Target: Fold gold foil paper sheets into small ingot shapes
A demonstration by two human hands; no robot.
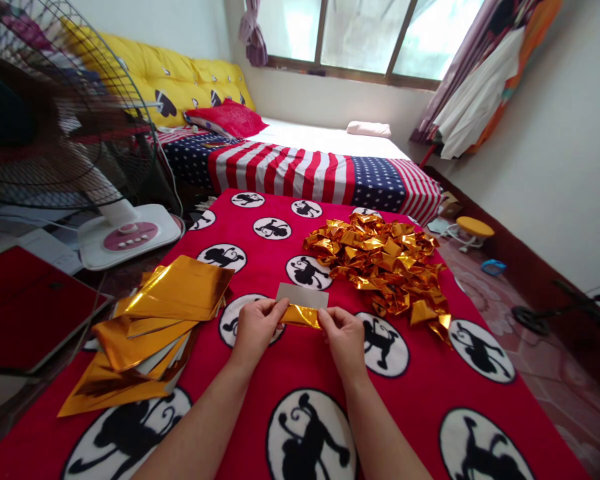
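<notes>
Between my two hands lies a sheet of gold foil paper [301,316], its near part folded over to show a shiny gold strip and its far part showing a dull grey back. My left hand [259,327] pinches the left end of the strip. At the right end, my right hand [343,331] pinches it with thumb and fingers. A loose stack of gold foil sheets [177,288] lies to the left, some with pale undersides showing. Beyond my right hand is a heap of folded gold foil pieces [380,257].
Everything rests on a red cloth [250,427] with black monkey figures in white circles. An electric fan [130,233] stands at the left, beside a dark red board [25,307]. A bed [300,167] is at the back; a yellow-topped stool [475,226] stands at right.
</notes>
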